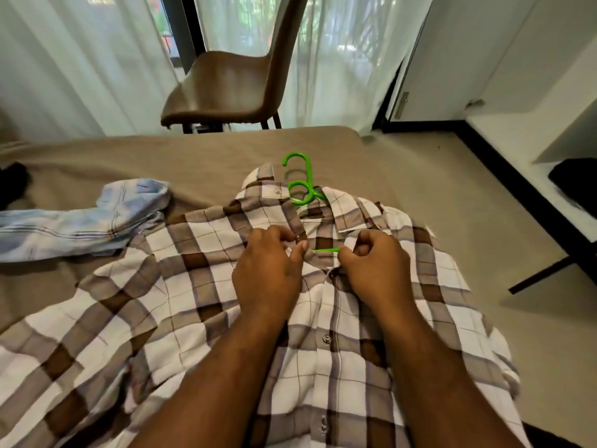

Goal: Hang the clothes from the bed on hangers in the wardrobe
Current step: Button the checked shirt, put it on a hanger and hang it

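A brown chair (223, 82) stands before sheer white curtains (80, 59), daylight glowing through. A white cabinet (468, 53) stands right, on beige floor (452, 176).

plaid shirt (200, 286): woven cloth, matt, soft and creased, with small dull buttons.
hanger (302, 189): green plastic, smooth and glossy.
bed cover (161, 156): beige cloth, matt, lightly wrinkled.
blue garment (80, 221), left of the frame: thin faded cloth, matt.
chair (226, 88), upper middle: brown leather-like covering, smooth with a soft sheen.
curtains (80, 59), top: sheer white cloth.
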The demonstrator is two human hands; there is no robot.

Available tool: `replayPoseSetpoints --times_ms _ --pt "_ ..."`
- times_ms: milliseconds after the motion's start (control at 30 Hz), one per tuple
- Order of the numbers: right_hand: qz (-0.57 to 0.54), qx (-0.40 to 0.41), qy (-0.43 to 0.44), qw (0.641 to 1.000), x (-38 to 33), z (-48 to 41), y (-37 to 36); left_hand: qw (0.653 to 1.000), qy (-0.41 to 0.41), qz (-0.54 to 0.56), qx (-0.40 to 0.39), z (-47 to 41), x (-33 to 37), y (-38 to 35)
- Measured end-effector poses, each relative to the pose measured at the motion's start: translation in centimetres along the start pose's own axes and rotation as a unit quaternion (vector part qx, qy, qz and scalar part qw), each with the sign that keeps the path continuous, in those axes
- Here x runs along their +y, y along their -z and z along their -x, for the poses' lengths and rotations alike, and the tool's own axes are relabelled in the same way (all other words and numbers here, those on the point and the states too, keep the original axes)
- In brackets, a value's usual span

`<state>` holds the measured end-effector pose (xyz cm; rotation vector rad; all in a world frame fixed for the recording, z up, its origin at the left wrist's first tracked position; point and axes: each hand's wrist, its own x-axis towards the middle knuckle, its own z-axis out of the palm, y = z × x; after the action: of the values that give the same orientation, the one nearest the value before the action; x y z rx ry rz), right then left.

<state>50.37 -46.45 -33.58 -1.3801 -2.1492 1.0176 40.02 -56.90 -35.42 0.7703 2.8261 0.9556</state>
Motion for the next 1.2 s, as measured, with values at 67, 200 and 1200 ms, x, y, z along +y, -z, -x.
replayPoseSetpoints --times_ms 67,200,1200 --pt "-0.133 0.005 -0.028 0.991 0.8 0.4 -0.5 1.0 0.014 0.004 -0.022 -0.2 0.1 0.2" --pt "-0.265 -0.048 -0.014 0.963 1.8 0.7 -0.6 0.997 0.049 0.015 -0.058 -1.3 0.4 0.5" --pt "-0.237 0.054 0.057 0.968 0.2 0.7 -0.8 0.922 0.027 0.35 -0.165 -1.2 0.4 3.2"
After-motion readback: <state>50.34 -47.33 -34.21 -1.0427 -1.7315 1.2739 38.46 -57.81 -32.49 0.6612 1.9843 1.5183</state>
